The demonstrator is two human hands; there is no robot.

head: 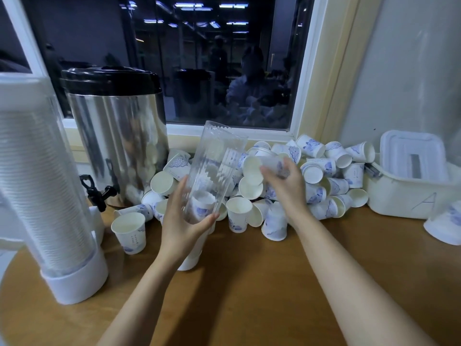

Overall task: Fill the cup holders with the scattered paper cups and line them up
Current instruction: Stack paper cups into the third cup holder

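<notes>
My left hand (183, 222) grips the lower part of a clear plastic cup-holder tube (214, 168), tilted with its open top toward the window; at least one white-and-blue paper cup sits inside near its bottom. My right hand (284, 179) holds a paper cup (257, 166) on its side, mouth facing the tube, just right of it. Behind both hands lies a pile of several scattered paper cups (321, 171) along the wall. One cup (131, 232) stands upright at the left. A filled cup holder (47, 196) with a white base stands at the far left.
A steel drinks urn (117, 138) with a black lid and tap stands at the back left. A white plastic bin (409, 186) holding a lidded box sits at the right, with a cup (444, 224) in front of it. The wooden counter (249, 283) runs to the near edge.
</notes>
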